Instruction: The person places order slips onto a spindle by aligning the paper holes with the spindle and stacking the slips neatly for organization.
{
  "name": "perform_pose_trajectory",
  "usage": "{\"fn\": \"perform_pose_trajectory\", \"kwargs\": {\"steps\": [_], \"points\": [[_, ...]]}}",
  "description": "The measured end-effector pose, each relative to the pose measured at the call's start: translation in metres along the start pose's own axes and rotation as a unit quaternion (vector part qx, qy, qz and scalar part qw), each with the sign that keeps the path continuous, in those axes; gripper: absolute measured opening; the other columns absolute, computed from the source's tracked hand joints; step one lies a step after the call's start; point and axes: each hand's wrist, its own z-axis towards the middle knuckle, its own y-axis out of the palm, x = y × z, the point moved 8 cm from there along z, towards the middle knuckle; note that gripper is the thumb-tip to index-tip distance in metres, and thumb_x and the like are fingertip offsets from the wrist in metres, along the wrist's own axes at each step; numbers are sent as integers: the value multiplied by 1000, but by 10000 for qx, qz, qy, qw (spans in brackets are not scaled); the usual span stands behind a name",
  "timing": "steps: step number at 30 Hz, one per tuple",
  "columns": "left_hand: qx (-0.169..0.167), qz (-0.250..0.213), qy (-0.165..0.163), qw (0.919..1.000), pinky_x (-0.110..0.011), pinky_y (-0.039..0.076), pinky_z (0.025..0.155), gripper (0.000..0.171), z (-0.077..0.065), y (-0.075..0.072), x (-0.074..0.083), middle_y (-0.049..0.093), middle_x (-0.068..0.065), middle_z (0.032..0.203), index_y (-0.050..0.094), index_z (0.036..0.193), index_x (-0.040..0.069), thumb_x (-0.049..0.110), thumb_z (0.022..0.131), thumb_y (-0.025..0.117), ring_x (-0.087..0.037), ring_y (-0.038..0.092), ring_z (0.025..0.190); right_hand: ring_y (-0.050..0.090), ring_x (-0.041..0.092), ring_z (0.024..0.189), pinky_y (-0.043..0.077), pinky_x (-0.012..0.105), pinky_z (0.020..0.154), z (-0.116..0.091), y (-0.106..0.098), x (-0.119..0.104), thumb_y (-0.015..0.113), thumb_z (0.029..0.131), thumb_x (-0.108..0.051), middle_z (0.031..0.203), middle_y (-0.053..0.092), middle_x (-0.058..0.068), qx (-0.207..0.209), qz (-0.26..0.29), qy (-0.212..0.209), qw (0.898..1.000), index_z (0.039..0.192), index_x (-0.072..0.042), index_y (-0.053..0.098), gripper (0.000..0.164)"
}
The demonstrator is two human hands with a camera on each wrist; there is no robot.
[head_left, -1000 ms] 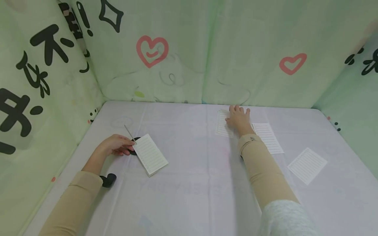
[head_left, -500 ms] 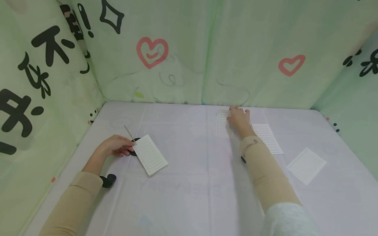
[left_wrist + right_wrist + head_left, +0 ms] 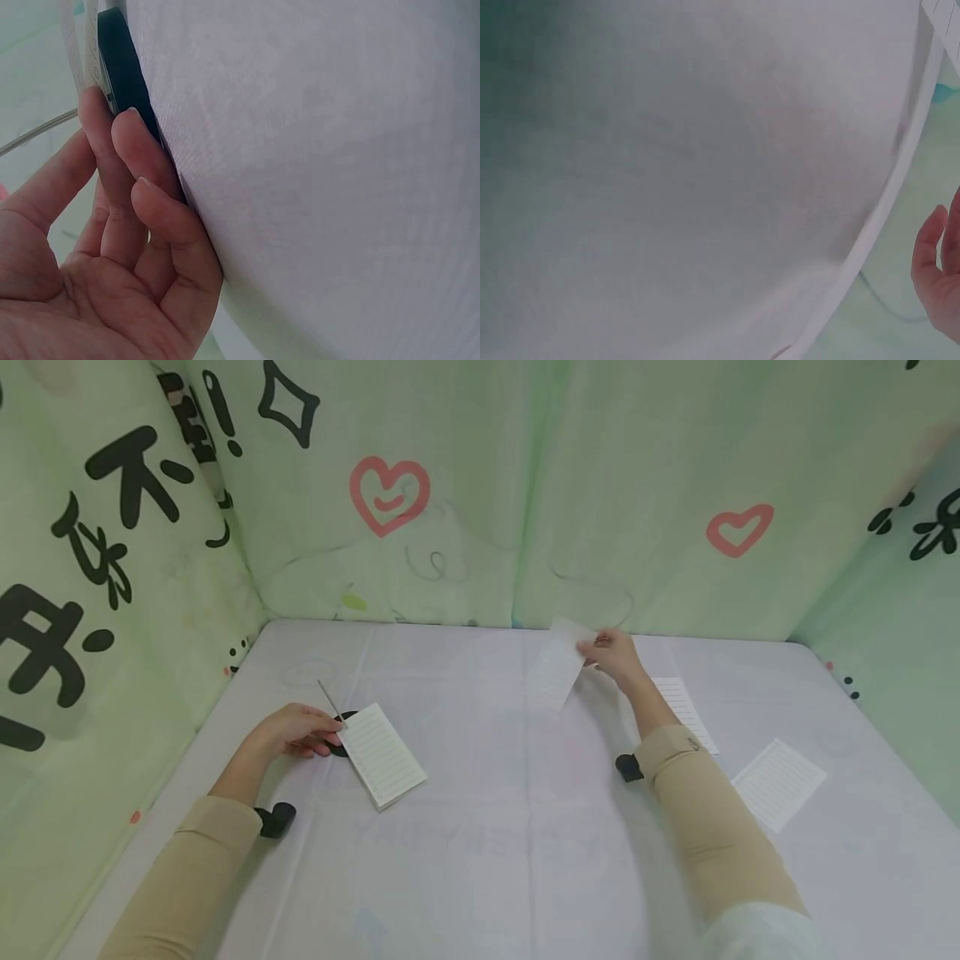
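Note:
On the left stands a bill spike, its thin metal rod (image 3: 330, 700) rising from a round black base (image 3: 124, 64). A stack of lined paper slips (image 3: 384, 758) sits at the rod, one corner against it. My left hand (image 3: 300, 727) holds the spike at its base and the slips' corner, thumb above, fingertips at the black edge. At the table's far edge my right hand (image 3: 613, 653) pinches a thin paper slip (image 3: 562, 660), raised and tilted off the table. The right wrist view catches only part of my right hand (image 3: 937, 270); the pinch is hidden there.
Two lined slips lie to the right: one (image 3: 684, 710) partly behind my right forearm, another (image 3: 780, 785) nearer, turned like a diamond. A white cloth covers the table (image 3: 465, 877). Green printed curtains (image 3: 480, 527) enclose its back and sides.
My right hand has gone from resting over the far slip to pinching it and lifting its right side off the table. The left hand and the stack have stayed in place.

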Motion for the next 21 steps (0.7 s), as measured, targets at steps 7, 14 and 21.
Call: {"fn": "perform_pose_trajectory", "kwargs": {"steps": [7,14,21], "points": [[8,-57,-46,10000,-24,45,61,29,1,-1,-1,64,7,70,57,104,-1,23,89,59,-9,60,63,60,5,69,49,20,69,-15,8,1,60,89,-19,73,60,-10,-284,1675,802,9822,94,-7,48,18],[50,-13,-1,10000,-25,46,62,29,0,-1,0,65,5,72,57,104,-1,24,89,58,-10,61,65,61,8,72,50,21,71,-33,21,-11,59,89,-17,76,62,-7,-769,2610,1040,9566,96,-9,45,18],[771,-26,424,9961,-25,49,63,34,-15,-14,12,64,1,73,52,114,-8,17,91,52,-9,61,63,60,10,73,50,22,70,-50,35,-30,61,88,-17,80,62,-5,-1124,2569,958,9551,101,-9,47,21]]}}
